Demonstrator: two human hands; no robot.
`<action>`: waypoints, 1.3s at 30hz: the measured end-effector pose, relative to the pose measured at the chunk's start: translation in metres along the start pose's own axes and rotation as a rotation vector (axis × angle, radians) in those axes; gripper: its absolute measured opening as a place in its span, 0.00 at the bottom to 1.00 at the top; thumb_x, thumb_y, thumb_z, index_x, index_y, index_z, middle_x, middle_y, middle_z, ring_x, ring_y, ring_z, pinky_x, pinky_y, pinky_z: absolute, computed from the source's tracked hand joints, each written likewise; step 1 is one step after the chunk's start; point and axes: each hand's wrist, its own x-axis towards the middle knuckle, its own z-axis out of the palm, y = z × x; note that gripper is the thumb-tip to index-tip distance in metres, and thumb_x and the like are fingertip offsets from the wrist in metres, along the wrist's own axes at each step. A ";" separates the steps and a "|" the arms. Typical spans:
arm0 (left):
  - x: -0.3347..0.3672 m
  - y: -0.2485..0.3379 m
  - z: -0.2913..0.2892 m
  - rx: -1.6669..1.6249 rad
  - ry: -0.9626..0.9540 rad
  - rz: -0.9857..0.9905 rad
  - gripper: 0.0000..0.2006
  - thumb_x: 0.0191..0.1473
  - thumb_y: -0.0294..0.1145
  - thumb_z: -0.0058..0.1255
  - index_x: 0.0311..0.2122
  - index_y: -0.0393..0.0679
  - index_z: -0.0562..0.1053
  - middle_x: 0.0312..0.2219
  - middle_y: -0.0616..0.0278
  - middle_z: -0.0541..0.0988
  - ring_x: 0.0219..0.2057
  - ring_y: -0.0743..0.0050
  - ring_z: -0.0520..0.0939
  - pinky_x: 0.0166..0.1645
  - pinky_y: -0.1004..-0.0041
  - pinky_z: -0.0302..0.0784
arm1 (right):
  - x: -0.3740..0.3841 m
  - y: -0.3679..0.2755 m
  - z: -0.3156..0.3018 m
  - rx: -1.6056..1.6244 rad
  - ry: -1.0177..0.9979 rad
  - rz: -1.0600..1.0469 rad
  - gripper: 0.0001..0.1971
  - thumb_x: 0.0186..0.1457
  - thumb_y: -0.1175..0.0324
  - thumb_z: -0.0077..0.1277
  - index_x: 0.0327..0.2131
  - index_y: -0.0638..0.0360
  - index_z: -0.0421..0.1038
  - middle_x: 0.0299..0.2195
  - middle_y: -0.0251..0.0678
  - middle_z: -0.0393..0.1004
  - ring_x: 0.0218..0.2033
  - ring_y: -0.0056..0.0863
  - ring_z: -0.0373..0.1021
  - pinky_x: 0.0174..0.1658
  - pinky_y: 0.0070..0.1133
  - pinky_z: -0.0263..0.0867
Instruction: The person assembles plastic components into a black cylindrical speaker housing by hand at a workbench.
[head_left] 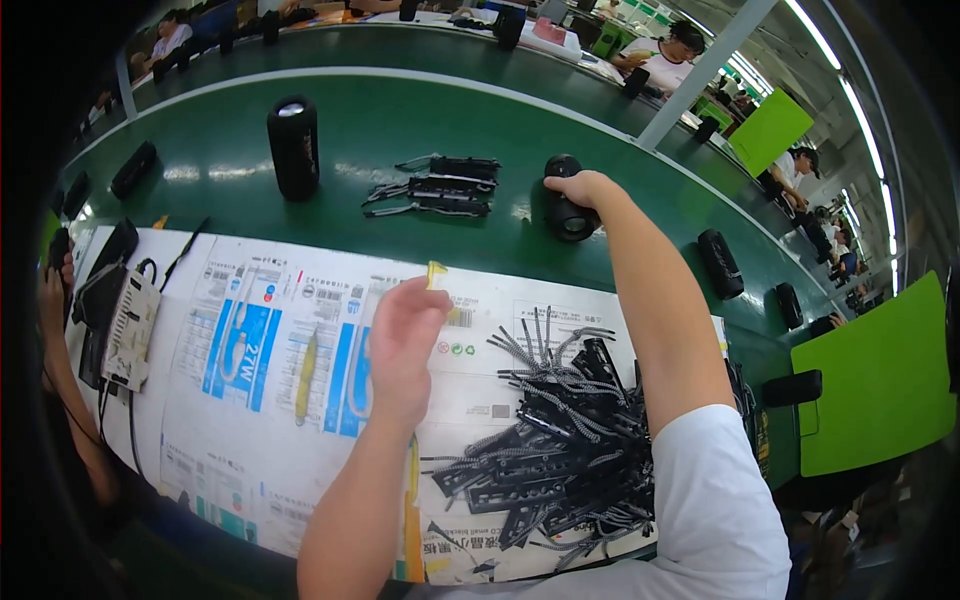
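My right hand (583, 187) reaches out over the green belt and grips a black cylindrical speaker (568, 210) lying on its side. My left hand (403, 335) hovers above the flattened white cardboard (300, 300) and pinches a small yellow tag (436, 272) between its fingertips. A heap of black braided straps with plastic holders (560, 440) lies on the cardboard under my right forearm. Three more strap pieces (440, 185) rest on the belt to the left of the gripped speaker.
An upright black speaker (293, 147) stands on the belt at left, with others lying along it (720, 262). A white device with cables (128, 330) sits at far left by another person's hand (55, 290). Green boards (880, 380) stand on the right; seated workers are beyond.
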 end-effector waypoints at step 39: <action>0.006 0.008 -0.009 -0.292 0.167 -0.080 0.16 0.57 0.33 0.43 0.48 0.39 0.65 0.35 0.56 0.75 0.36 0.69 0.76 0.46 0.70 0.70 | -0.163 -0.025 -0.028 0.193 -0.420 -0.818 0.24 0.38 0.61 0.63 0.38 0.62 0.66 0.26 0.33 0.70 0.26 0.23 0.66 0.30 0.21 0.65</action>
